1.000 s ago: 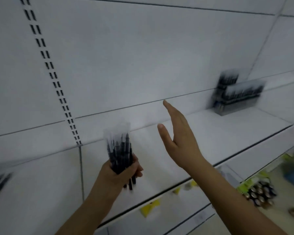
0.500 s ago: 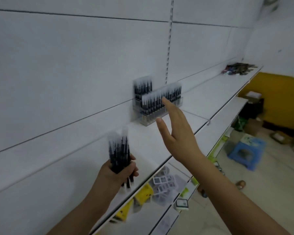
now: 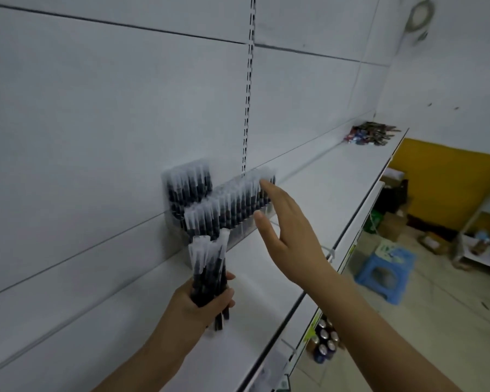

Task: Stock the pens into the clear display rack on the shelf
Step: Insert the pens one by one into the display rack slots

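Pens (image 3: 208, 274) gripped in left hand (image 3: 201, 302), right hand (image 3: 287, 224) outstretched

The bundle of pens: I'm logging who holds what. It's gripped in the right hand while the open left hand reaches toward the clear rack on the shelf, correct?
Not quite: the hands are swapped. The head view shows the left hand gripping the bundle of pens, while the open right hand reaches toward the clear rack on the shelf.

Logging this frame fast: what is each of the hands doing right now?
Left hand: closed around a bundle of pens.
Right hand: open, fingers straight, holding nothing, reaching by the rack.
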The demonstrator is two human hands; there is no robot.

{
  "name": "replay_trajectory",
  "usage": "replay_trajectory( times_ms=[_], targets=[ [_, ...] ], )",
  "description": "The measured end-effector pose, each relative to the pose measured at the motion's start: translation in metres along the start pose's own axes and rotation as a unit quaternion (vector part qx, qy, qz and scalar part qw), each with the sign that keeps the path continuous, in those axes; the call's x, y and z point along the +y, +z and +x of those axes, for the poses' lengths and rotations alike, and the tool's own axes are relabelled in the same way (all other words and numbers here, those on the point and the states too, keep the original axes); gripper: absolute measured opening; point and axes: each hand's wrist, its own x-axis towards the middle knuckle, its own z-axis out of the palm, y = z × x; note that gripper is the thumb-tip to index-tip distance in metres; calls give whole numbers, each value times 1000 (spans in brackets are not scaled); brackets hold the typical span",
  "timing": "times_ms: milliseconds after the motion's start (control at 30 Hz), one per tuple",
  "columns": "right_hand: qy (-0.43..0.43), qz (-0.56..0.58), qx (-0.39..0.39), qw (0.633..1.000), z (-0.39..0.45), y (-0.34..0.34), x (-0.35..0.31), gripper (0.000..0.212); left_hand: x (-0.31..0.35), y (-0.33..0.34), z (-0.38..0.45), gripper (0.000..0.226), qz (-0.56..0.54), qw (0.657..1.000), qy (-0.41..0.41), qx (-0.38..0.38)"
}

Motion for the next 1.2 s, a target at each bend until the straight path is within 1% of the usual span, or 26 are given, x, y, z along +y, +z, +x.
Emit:
replay_trajectory(
  times_ms=[133,233,333,400,467,500,600,667,767,867,933,1000,1033,1133,1200],
  targets=[
    [22,103,-24,994,26,10,31,56,-4,19,33,14,-12,1000,-17,15],
    [-13,136,-53,989,51,16,56,55,-1,33,57,20,-23,999,-28,17],
    [-51,170,-89,980,72,24,81,48,-1,45,81,24,-31,998,-34,42],
    [-86,174,-120,973,79,29,95,36,0,53,95,24,-22,997,-40,61],
    [-104,194,-168,961,83,37,108,11,0,60,106,27,-16,997,-45,69],
    [-108,214,-173,955,85,40,114,9,-1,63,111,30,-16,996,-48,75],
    [-107,271,-146,946,89,52,131,20,-8,72,121,51,-26,993,-56,105],
    [-101,294,-146,939,88,59,137,24,-12,76,122,55,-26,990,-52,125],
    [-124,308,-148,932,83,66,141,35,-15,81,120,42,28,987,-44,152],
    [-150,298,-174,926,81,64,140,51,-24,81,117,36,82,972,-43,214],
    [-145,289,-202,924,78,64,139,58,-27,78,117,34,90,966,-51,239],
    [-121,295,-215,923,76,63,139,61,-26,75,120,33,93,968,-44,231],
    [-113,300,-202,926,77,62,139,58,-23,74,123,33,91,971,-37,218],
    [-86,328,-102,935,90,45,137,36,-17,74,125,29,46,982,-26,180],
    [-48,376,-45,924,107,27,132,19,-17,73,125,34,38,984,-19,175]
  ],
)
